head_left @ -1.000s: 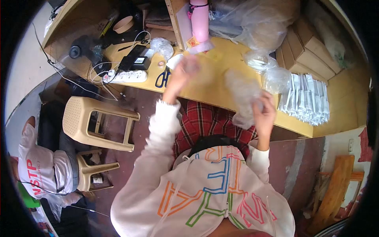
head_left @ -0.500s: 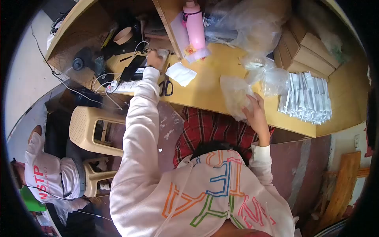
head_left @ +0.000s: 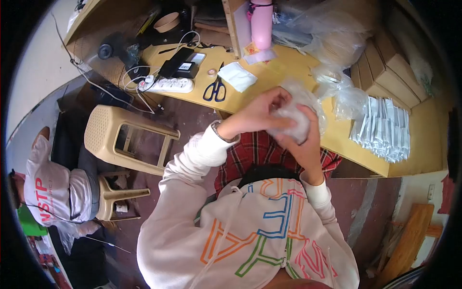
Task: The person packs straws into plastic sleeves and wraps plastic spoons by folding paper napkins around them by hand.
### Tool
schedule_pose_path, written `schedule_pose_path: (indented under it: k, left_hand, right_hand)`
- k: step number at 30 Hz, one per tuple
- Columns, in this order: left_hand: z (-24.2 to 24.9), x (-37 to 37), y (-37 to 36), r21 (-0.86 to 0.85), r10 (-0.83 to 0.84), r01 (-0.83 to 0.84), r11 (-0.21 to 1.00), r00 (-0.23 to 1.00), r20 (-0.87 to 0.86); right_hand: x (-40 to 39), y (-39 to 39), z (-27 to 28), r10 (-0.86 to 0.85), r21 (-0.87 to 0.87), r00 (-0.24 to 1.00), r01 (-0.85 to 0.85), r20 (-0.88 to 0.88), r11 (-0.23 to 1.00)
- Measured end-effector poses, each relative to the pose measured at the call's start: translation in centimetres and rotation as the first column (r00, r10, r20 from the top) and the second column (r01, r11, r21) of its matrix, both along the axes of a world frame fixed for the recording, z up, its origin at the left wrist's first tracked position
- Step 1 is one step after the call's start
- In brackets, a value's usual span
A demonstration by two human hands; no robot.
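Note:
A crumpled clear plastic bag (head_left: 301,123) is bunched between my two hands, just over the front edge of the table. My left hand (head_left: 262,114) reaches in from the left, its thumb and curled fingers closed on the bag. On the other side my right hand (head_left: 308,144) wraps its fingers round the bag from the right and below. Whether something small is inside the bag or behind the fingers cannot be made out. Nearest to my left hand lie a white folded sheet (head_left: 237,77) and dark-handled scissors (head_left: 215,90).
Power strip (head_left: 168,85), black box (head_left: 186,70) and small tape roll (head_left: 211,72) lie at left. A pink bottle (head_left: 262,26) stands behind. Rows of white packets (head_left: 382,127) and cardboard boxes (head_left: 385,65) are at right. Beside a plastic stool (head_left: 108,132), another person (head_left: 53,185) sits.
My left hand has come back from beside the black box to the plastic bag. My right hand stays on the bag, which is now more crumpled between both hands. The view has shifted slightly.

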State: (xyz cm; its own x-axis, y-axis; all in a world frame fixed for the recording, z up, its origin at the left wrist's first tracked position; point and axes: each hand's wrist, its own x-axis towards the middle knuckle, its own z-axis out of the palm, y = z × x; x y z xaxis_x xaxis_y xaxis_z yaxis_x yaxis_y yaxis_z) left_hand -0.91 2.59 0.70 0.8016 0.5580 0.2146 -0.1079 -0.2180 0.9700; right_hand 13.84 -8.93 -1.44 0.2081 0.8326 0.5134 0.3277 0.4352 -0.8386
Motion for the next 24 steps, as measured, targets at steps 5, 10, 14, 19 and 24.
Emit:
schedule_pose_path:
  k: [5, 10, 14, 19, 24]
  left_hand:
    - [1.0, -4.5, 4.4, 0.24, 0.109, -0.142, 0.96, 0.984, 0.144]
    - [-1.6, -17.1, 20.6, 0.751, 0.743, -0.578, 0.318, 0.645, 0.182]
    - [-3.6, -21.0, 25.4, 0.903, 0.931, -0.377, 0.205, 0.361, -0.061]
    - [-6.4, -21.9, 28.1, 0.863, 0.899, -0.348, 0.365, 0.373, -0.23]
    - [-7.8, -21.8, 28.5, 0.871, 0.879, -0.284, 0.401, 0.388, -0.278]
  right_hand:
    - [4.1, -0.8, -0.5, -0.398, 0.059, 0.909, 0.393, 0.127, 0.918]
    - [10.2, -3.4, -1.3, -0.556, 0.031, 0.823, 0.563, -0.113, 0.826]
    - [10.6, -4.7, -0.2, -0.56, 0.026, 0.791, 0.583, -0.244, 0.812]
    - [10.6, -5.1, -0.5, -0.606, 0.046, 0.778, 0.62, -0.167, 0.783]
    - [10.6, -4.9, -0.4, -0.59, 0.043, 0.785, 0.607, -0.189, 0.794]
